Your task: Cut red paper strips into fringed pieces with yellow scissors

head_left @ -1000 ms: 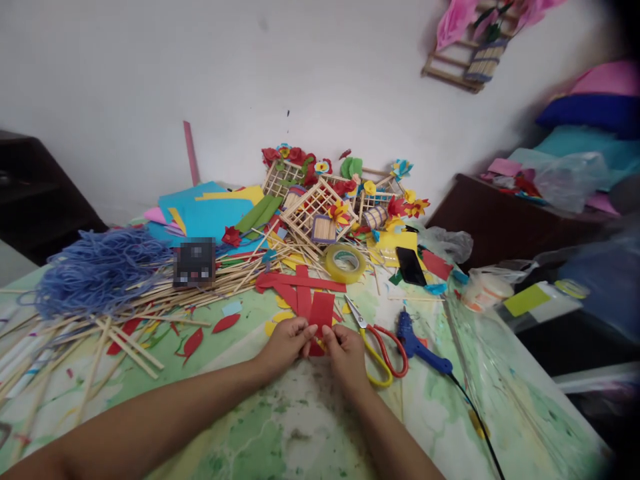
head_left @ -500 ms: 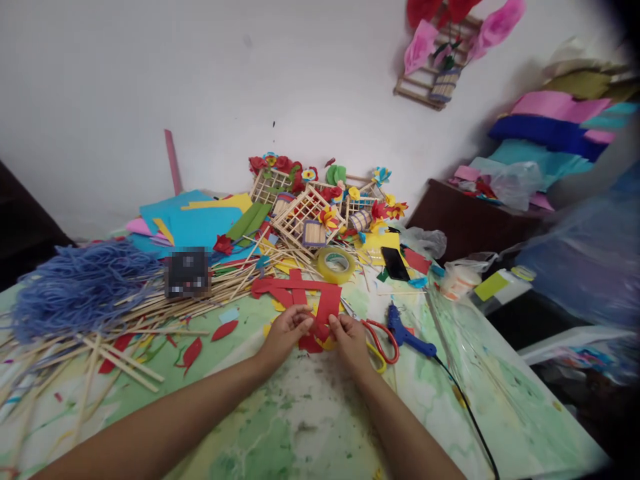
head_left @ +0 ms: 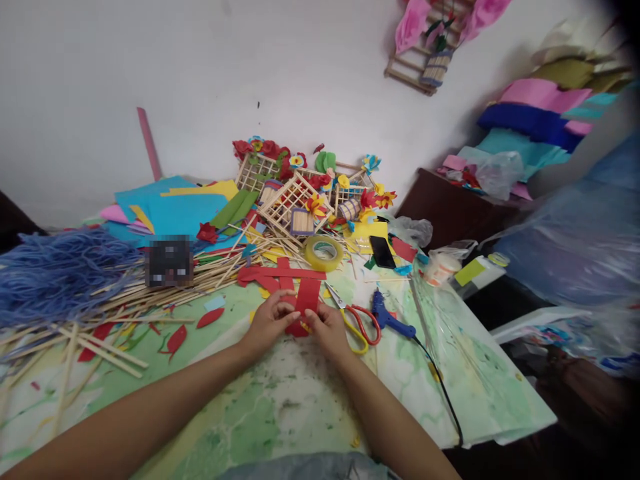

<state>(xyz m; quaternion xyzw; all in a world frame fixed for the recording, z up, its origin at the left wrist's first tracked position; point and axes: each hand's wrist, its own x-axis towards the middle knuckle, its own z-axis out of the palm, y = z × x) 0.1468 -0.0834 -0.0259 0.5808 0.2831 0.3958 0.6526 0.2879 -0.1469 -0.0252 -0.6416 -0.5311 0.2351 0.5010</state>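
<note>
The person's left hand (head_left: 270,321) and right hand (head_left: 327,330) meet just above the table edge, both working on a red paper strip (head_left: 306,300). The strip stands almost upright in view, its lower end held between the two hands. The left fingers (head_left: 280,309) lie pressed together against the paper, with the thumb closing on it, while the right fingers (head_left: 316,317) are bunched and pinch the strip from the other side. The strip sits at the foot of a cross of red strips (head_left: 280,274) lying flat on the green-marbled table cover (head_left: 280,413).

Just right of the right hand lie scissors (head_left: 361,327) with red and yellow handles, their blades pointing away from the person, and beside them a blue glue gun (head_left: 387,319). A roll of tape (head_left: 324,253) sits beyond the red strips. To the left, loose wooden sticks (head_left: 200,283) and red paper leaves (head_left: 176,340) are scattered (the dark square among the sticks is too blurred to make out).
</note>
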